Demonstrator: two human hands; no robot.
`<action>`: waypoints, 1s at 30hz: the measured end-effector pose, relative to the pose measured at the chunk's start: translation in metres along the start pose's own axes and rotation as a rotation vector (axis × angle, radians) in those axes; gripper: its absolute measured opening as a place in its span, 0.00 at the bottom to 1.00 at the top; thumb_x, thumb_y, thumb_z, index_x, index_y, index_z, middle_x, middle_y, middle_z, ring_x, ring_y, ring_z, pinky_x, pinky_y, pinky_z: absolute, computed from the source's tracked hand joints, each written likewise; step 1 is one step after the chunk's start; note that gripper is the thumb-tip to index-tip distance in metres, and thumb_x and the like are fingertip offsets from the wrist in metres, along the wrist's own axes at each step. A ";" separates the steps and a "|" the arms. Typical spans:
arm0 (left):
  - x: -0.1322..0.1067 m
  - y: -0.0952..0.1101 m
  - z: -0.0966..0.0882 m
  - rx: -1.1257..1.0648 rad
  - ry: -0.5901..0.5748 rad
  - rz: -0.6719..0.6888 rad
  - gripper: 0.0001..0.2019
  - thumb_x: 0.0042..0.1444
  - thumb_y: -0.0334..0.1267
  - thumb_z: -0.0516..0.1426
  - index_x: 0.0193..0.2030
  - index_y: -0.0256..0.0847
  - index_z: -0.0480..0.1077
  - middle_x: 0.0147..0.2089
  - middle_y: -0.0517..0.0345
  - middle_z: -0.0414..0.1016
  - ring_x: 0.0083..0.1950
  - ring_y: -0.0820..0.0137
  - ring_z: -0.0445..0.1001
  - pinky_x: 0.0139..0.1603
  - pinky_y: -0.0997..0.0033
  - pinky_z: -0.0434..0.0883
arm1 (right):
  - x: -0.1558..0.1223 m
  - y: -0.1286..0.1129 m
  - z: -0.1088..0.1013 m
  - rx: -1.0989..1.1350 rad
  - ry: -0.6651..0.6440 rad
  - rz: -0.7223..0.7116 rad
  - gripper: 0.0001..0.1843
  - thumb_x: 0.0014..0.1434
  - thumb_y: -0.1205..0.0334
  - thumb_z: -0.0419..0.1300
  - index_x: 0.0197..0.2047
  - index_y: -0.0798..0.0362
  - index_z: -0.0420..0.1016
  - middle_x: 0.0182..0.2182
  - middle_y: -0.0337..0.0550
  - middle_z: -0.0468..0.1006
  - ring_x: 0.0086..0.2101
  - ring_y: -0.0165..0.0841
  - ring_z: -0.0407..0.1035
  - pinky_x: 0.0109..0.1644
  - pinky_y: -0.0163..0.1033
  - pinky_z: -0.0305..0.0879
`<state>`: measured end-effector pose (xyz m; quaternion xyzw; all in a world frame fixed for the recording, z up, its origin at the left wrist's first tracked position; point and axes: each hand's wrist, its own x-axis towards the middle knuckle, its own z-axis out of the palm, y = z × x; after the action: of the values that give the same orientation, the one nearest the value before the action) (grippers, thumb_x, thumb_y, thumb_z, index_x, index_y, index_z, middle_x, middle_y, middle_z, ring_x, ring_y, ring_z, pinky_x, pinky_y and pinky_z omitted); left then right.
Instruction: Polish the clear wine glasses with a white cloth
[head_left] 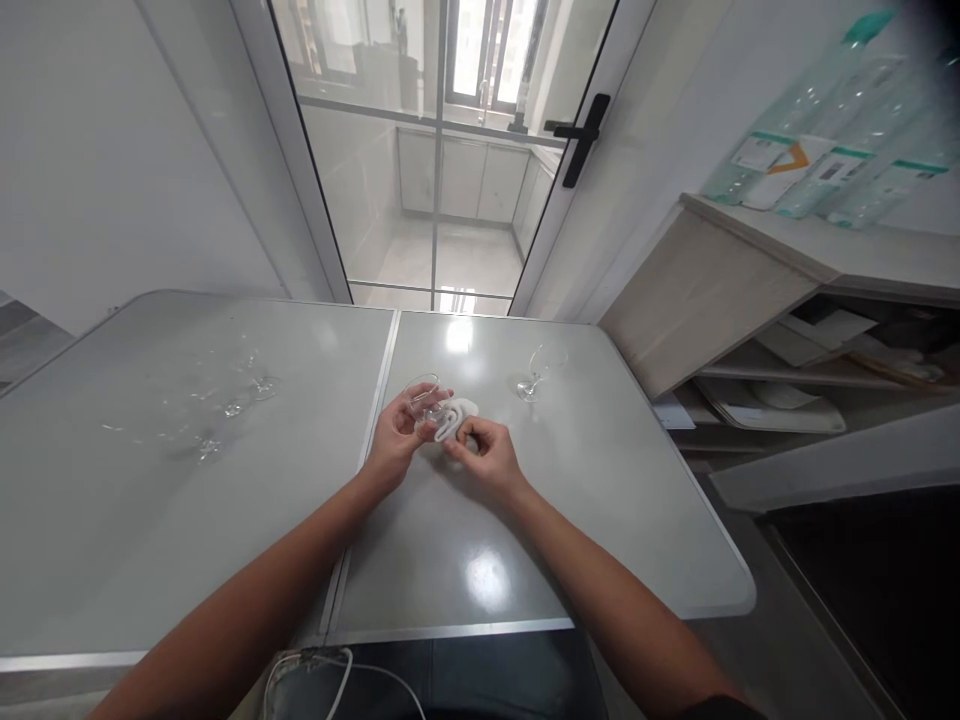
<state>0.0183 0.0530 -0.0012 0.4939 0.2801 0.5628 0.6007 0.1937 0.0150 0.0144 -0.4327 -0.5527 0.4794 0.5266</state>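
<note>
My left hand (pixel 395 435) is closed around a clear wine glass (pixel 424 396), held just above the grey table (pixel 525 540) near its middle seam. My right hand (pixel 484 452) pinches a small white cloth (pixel 457 412) that presses against the glass. The two hands are close together, almost touching. A second clear wine glass (pixel 538 371) stands upright on the table a little to the right and farther back.
Several clear glasses (pixel 225 405) stand on the left half of the table. A wooden shelf unit (pixel 720 290) with papers sits at the right, with plastic bottles (pixel 825 150) on top. A glass door (pixel 442 150) is behind the table. White cables (pixel 330 670) hang at the near edge.
</note>
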 end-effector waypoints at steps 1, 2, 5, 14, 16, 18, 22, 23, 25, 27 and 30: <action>0.000 0.001 0.000 -0.021 -0.008 -0.003 0.32 0.54 0.48 0.71 0.63 0.39 0.71 0.62 0.37 0.78 0.64 0.53 0.77 0.60 0.57 0.75 | 0.001 0.000 -0.001 0.101 -0.031 0.045 0.24 0.59 0.43 0.68 0.25 0.51 0.65 0.23 0.34 0.63 0.25 0.28 0.55 0.30 0.35 0.54; -0.001 0.002 0.001 -0.043 -0.022 -0.009 0.33 0.54 0.49 0.72 0.63 0.39 0.71 0.62 0.37 0.78 0.65 0.52 0.76 0.60 0.56 0.75 | 0.003 0.000 -0.003 0.206 -0.070 0.101 0.23 0.60 0.42 0.67 0.28 0.51 0.66 0.24 0.34 0.66 0.25 0.28 0.57 0.30 0.35 0.56; -0.003 0.005 0.003 -0.100 -0.087 -0.035 0.35 0.53 0.52 0.72 0.63 0.40 0.71 0.62 0.36 0.78 0.65 0.50 0.77 0.61 0.54 0.75 | 0.008 -0.001 -0.009 0.404 -0.200 0.269 0.26 0.55 0.40 0.72 0.42 0.48 0.68 0.27 0.34 0.74 0.25 0.30 0.65 0.31 0.34 0.61; -0.003 0.008 0.002 -0.058 -0.205 -0.082 0.35 0.52 0.57 0.70 0.62 0.39 0.74 0.60 0.36 0.79 0.60 0.51 0.80 0.55 0.59 0.77 | 0.008 -0.011 -0.019 0.359 -0.590 0.380 0.28 0.57 0.37 0.70 0.44 0.54 0.76 0.33 0.40 0.76 0.32 0.31 0.69 0.38 0.35 0.65; -0.002 0.007 0.002 -0.022 -0.186 -0.031 0.34 0.53 0.56 0.70 0.61 0.39 0.74 0.59 0.37 0.80 0.61 0.51 0.79 0.57 0.57 0.76 | 0.008 -0.009 -0.019 0.280 -0.558 0.318 0.27 0.58 0.38 0.70 0.44 0.54 0.76 0.31 0.39 0.75 0.31 0.31 0.67 0.37 0.36 0.63; 0.000 0.005 0.003 0.042 -0.141 0.031 0.32 0.52 0.52 0.72 0.61 0.40 0.74 0.57 0.40 0.81 0.61 0.53 0.78 0.60 0.56 0.74 | 0.008 -0.006 -0.016 0.082 -0.426 0.185 0.21 0.60 0.43 0.68 0.43 0.54 0.76 0.31 0.38 0.74 0.31 0.32 0.66 0.37 0.36 0.62; 0.002 0.001 0.003 0.135 -0.030 0.073 0.30 0.49 0.42 0.74 0.58 0.41 0.74 0.56 0.44 0.81 0.59 0.57 0.79 0.64 0.57 0.71 | 0.006 0.000 -0.007 -0.400 -0.094 -0.072 0.11 0.63 0.56 0.64 0.45 0.52 0.76 0.36 0.43 0.77 0.35 0.36 0.66 0.44 0.40 0.62; 0.002 0.000 0.002 0.124 -0.016 0.054 0.30 0.50 0.43 0.74 0.58 0.41 0.74 0.57 0.44 0.81 0.60 0.56 0.78 0.64 0.56 0.71 | 0.005 0.000 -0.006 -0.414 -0.084 -0.078 0.11 0.63 0.55 0.63 0.46 0.52 0.76 0.36 0.44 0.77 0.36 0.37 0.67 0.44 0.40 0.62; 0.002 0.001 0.000 0.067 -0.039 -0.019 0.30 0.52 0.47 0.73 0.59 0.39 0.74 0.57 0.41 0.81 0.59 0.54 0.79 0.62 0.56 0.73 | 0.005 0.000 -0.008 -0.260 -0.185 0.005 0.14 0.65 0.49 0.62 0.44 0.52 0.75 0.33 0.42 0.76 0.33 0.36 0.67 0.41 0.39 0.63; 0.001 0.003 -0.003 -0.008 -0.131 -0.111 0.33 0.51 0.53 0.72 0.60 0.38 0.74 0.56 0.38 0.81 0.58 0.52 0.80 0.58 0.55 0.75 | 0.006 -0.002 -0.012 0.018 -0.375 0.177 0.24 0.63 0.38 0.63 0.39 0.53 0.74 0.29 0.41 0.74 0.30 0.35 0.66 0.37 0.38 0.63; 0.001 0.005 -0.005 -0.067 -0.248 -0.164 0.36 0.49 0.57 0.72 0.59 0.37 0.75 0.57 0.35 0.81 0.57 0.50 0.80 0.57 0.55 0.76 | 0.008 -0.003 -0.019 0.265 -0.553 0.351 0.32 0.55 0.30 0.66 0.36 0.54 0.73 0.28 0.42 0.74 0.29 0.34 0.67 0.34 0.38 0.64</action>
<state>0.0121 0.0547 0.0019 0.5147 0.2240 0.4558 0.6908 0.2126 0.0241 0.0186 -0.3028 -0.5248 0.7291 0.3182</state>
